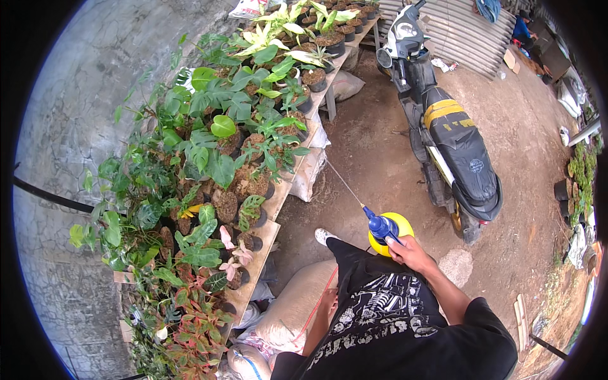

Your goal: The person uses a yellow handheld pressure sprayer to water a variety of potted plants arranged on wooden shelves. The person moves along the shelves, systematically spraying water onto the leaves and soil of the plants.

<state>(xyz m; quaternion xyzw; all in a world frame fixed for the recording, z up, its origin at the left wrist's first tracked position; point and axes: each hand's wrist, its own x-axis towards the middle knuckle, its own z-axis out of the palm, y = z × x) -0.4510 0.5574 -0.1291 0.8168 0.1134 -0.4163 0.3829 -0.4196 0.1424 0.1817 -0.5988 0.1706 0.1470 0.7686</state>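
My right hand (403, 251) grips the blue handle of a yellow pump spray bottle (400, 228) in front of my body. Its blue spray head (381, 228) points up and left, towards the potted plants. From the brass-coloured nozzle (363, 205) runs a thin pale line; whether this is a water jet or a thin wand I cannot tell. My left hand (329, 300) hangs low at my side, beside a full woven sack (299, 304), partly hidden by my black T-shirt. Many potted foliage plants (223, 166) crowd the wooden bench (266, 247) to my left.
A motor scooter (456, 137) with a taped black seat stands on the dirt floor to the right. Sacks (308, 175) lie under the bench edge. A cracked concrete wall (71, 142) backs the plants. Another person (522, 31) is at the far upper right, near corrugated sheeting (465, 38).
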